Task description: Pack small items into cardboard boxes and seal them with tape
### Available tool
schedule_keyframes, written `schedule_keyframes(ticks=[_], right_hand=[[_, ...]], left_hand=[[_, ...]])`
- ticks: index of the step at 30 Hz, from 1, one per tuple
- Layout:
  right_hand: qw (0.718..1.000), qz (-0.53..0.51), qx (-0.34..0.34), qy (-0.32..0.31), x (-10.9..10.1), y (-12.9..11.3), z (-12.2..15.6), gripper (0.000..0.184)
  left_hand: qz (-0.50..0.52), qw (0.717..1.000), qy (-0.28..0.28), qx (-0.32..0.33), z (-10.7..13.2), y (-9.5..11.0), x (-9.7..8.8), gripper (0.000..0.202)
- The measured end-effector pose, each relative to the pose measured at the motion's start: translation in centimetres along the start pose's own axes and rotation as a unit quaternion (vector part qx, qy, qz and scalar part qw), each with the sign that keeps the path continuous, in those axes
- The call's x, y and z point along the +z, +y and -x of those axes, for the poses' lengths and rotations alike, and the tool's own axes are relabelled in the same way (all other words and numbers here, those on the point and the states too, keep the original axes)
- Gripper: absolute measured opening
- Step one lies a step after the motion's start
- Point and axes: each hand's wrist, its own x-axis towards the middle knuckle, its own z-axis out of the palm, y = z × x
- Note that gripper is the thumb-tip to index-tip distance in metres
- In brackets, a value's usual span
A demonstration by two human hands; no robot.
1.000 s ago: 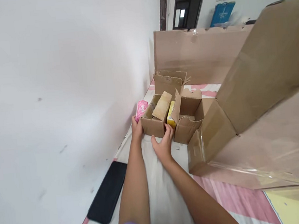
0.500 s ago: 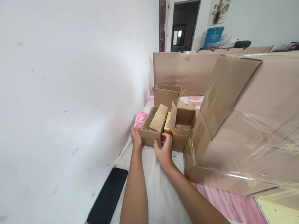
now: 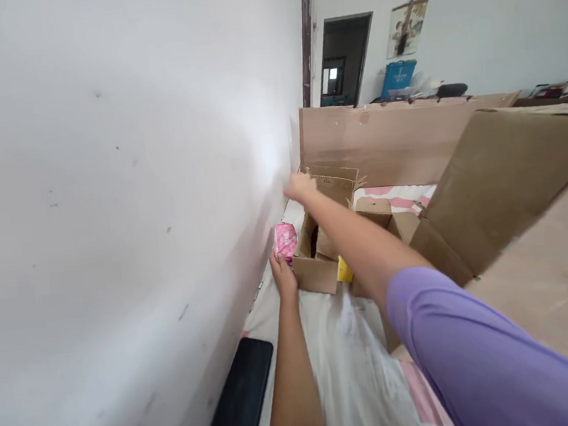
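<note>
Pink packet (image 3: 285, 239) is sitting between the white wall (image 3: 151, 185) and an open cardboard box (image 3: 315, 275), and the left hand (image 3: 284, 278) is touching its near end; whether it's gripping, I cannot tell! Farther out, the right hand (image 3: 302, 188) is hovering, blurred, beside the upright cardboard flaps (image 3: 336, 191), its hold also impossible to tell. The purple sleeve (image 3: 456, 330) is crossing toward the right, a yellow item (image 3: 344, 271) is showing beside the box's right corner, and a black phone (image 3: 239, 398) is lying nearer, along the wall!
</note>
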Motion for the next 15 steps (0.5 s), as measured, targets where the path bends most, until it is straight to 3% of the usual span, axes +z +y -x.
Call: schedule_keyframes(ticks=[2,4,6,8,11,15], right_hand=[[0.999,0.008,0.027,0.025,-0.9,3.8,-3.0,0.048],[0.996,0.009,0.069,0.051,-1.5,8.1,-4.0,0.053],[0.99,0.006,0.127,0.062,-1.3,11.4,-3.9,0.043],[0.984,-0.006,0.167,0.059,-0.6,12.9,-3.6,0.035],[0.981,-0.04,0.176,0.068,0.6,11.8,-3.3,0.036],[0.969,-0.114,0.172,0.133,-0.3,7.2,-1.8,0.038]], left_hand=[[-0.007,1.0,0.026,-0.011,0.2,0.0,0.1,0.051],[-0.013,0.999,0.043,-0.009,0.4,0.1,0.2,0.051],[-0.019,0.998,0.064,-0.002,0.6,0.1,0.3,0.052],[-0.021,0.996,0.089,0.001,0.7,0.3,0.3,0.051],[-0.019,0.991,0.135,-0.009,0.7,0.7,0.0,0.049],[-0.006,0.979,0.201,-0.02,1.1,2.1,-0.8,0.05]])
